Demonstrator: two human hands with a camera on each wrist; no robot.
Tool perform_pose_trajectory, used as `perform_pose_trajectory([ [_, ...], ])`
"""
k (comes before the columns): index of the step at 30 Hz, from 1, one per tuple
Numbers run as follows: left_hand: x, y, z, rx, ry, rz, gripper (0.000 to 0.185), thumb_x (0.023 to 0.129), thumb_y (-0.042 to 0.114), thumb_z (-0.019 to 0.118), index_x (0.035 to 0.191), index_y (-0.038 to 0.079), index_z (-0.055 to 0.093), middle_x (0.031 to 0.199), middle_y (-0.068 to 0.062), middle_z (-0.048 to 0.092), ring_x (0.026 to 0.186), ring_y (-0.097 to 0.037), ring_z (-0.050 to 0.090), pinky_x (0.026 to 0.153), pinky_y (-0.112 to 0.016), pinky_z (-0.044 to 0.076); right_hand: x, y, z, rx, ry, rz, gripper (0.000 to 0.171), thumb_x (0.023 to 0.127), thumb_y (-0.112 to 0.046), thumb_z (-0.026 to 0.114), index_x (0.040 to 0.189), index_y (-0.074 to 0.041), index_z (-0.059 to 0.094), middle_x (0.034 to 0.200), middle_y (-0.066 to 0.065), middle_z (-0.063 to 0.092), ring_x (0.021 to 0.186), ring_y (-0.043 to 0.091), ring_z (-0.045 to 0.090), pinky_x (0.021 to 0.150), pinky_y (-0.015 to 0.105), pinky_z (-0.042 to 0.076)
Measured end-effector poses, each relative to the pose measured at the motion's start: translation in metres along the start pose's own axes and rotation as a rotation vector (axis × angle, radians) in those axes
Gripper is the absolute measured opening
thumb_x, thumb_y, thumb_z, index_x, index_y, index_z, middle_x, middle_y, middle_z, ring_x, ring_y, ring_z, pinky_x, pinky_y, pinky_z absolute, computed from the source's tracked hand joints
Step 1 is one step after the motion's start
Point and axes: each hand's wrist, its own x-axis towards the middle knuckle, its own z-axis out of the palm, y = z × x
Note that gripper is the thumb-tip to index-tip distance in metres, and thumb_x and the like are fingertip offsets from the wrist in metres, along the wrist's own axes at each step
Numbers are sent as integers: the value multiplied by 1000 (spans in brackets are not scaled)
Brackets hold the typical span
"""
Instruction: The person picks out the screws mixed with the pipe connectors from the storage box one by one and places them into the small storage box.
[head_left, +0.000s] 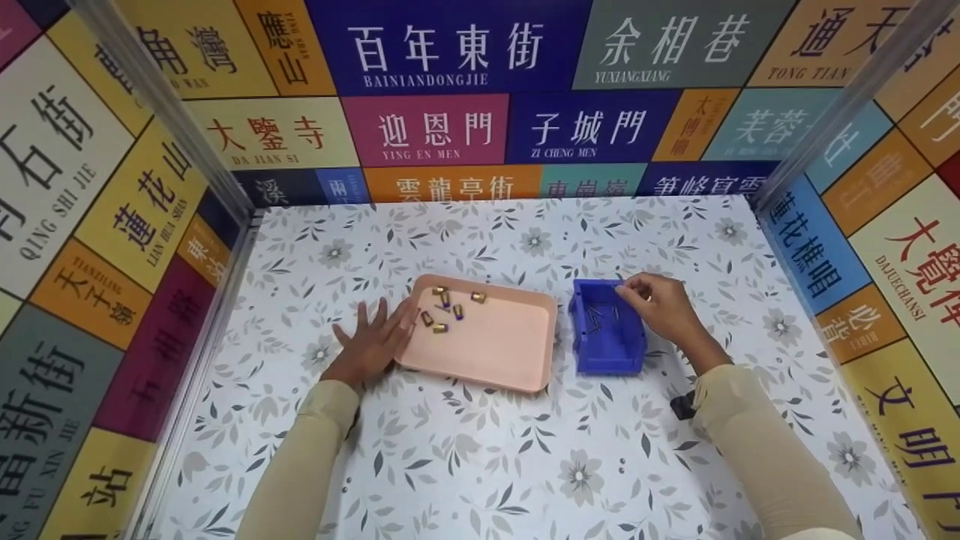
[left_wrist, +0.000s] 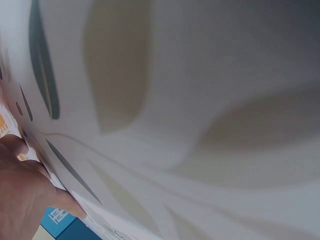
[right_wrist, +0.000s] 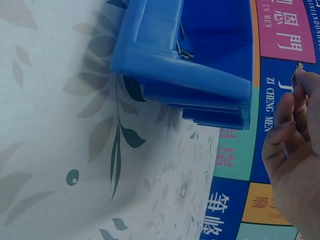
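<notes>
A pink tray (head_left: 495, 352) lies mid-table with several small brass and purple pieces (head_left: 442, 307) in its far left corner. My left hand (head_left: 375, 337) lies flat on the table, fingers straight and spread, fingertips against the tray's left edge; in the left wrist view the left hand (left_wrist: 25, 200) shows only at the lower left. Right of the tray stands a blue bin (head_left: 606, 341) holding thin screws (head_left: 596, 319). Over the bin's far right corner my right hand (head_left: 630, 291) pinches a small metal screw (right_wrist: 299, 66) beside the blue bin (right_wrist: 185, 65).
The table (head_left: 525, 465) has a white floral cover. Walls printed with coloured signs close it in on the left (head_left: 97, 225), back (head_left: 480, 97) and right (head_left: 885, 225). A small black object (head_left: 682, 405) sits by my right wrist.
</notes>
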Motion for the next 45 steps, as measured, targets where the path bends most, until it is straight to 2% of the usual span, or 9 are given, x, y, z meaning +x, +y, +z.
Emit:
perform_pose_trajectory([
  [7, -3, -1, -1, 14, 18, 23, 61, 103, 70, 15, 160, 53, 1, 173, -5, -3, 156, -42, -19, 105, -81, -22, -2, 4, 2, -1, -16, 24, 23, 98, -29, 72, 92, -7, 75, 78, 5, 71, 72, 9, 57, 63, 19, 43],
  [13, -3, -1, -2, 21, 20, 29, 57, 104, 69, 14, 158, 57, -2, 173, -4, -3, 156, -42, -19, 106, -81, -21, 0, 2, 5, 16, -16, 14, 21, 97, -27, 73, 91, -6, 75, 77, 5, 70, 71, 6, 57, 63, 16, 43],
  [24, -1, -2, -1, 24, 14, 31, 60, 103, 70, 14, 160, 54, -1, 173, -4, -4, 156, -42, -21, 105, -81, -23, 9, -18, 21, 69, -36, -10, 22, 97, -34, 71, 92, -14, 76, 76, -1, 70, 65, 8, 58, 59, 21, 44],
  [28, 0, -1, -1, 23, 9, 19, 62, 103, 71, 14, 160, 53, -1, 173, -3, -4, 156, -41, -21, 105, -81, -23, 15, -28, 31, 99, -31, -35, 21, 97, -33, 72, 93, -13, 76, 76, -1, 71, 65, 9, 60, 59, 22, 46],
  [33, 1, -2, 1, 22, 6, 7, 63, 102, 71, 14, 161, 52, 0, 173, -2, -4, 156, -40, -22, 105, -80, -23, 24, -42, 47, 192, -48, -58, 18, 97, -31, 72, 98, -14, 76, 79, -1, 71, 65, 9, 60, 60, 23, 48],
  [38, 0, -2, 1, 10, 12, 35, 63, 103, 70, 15, 161, 50, 2, 173, -5, -4, 156, -42, -21, 105, -82, -22, 33, -60, 65, 287, -68, -116, 20, 97, -28, 73, 106, -10, 77, 79, 1, 69, 62, 11, 58, 58, 24, 47],
  [41, -1, -3, -1, 4, 14, 58, 63, 104, 68, 15, 162, 48, 2, 173, -8, -3, 155, -44, -20, 104, -83, -21, 40, -72, 77, 330, -72, -138, 21, 96, -26, 74, 106, -7, 77, 79, 3, 69, 63, 11, 59, 56, 24, 47],
  [45, -2, -3, -1, 5, 16, 60, 61, 104, 69, 15, 161, 51, 0, 173, -8, -3, 155, -44, -20, 105, -83, -21, 49, -85, 93, 373, -67, -139, 16, 95, -25, 75, 102, -11, 79, 82, 4, 71, 68, 13, 61, 60, 25, 49],
])
